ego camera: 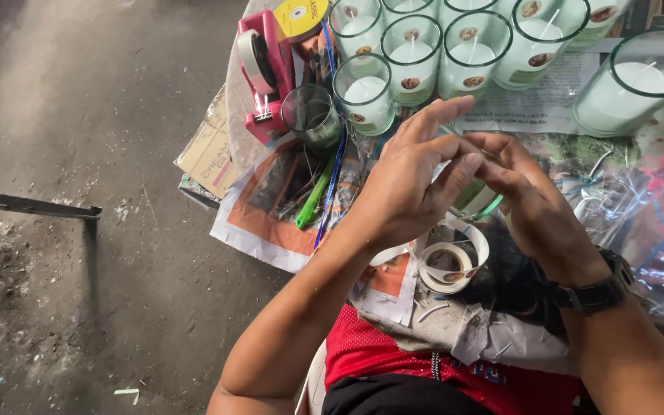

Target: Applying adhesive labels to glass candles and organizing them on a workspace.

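Glass candle jar (476, 201), fragile and slick, pinched between left hand (405, 188) and right hand (536, 204); sticker roll (449, 265) at six o'clock.

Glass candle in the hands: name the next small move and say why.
Probably press the sticker flat onto the glass candle. Both the left hand and the right hand pinch at its side, the finished candles already carry round stickers, and the sticker roll lies just below.

Both hands, left (405, 184) and right (536, 204), clasp a glass candle jar (476, 201).
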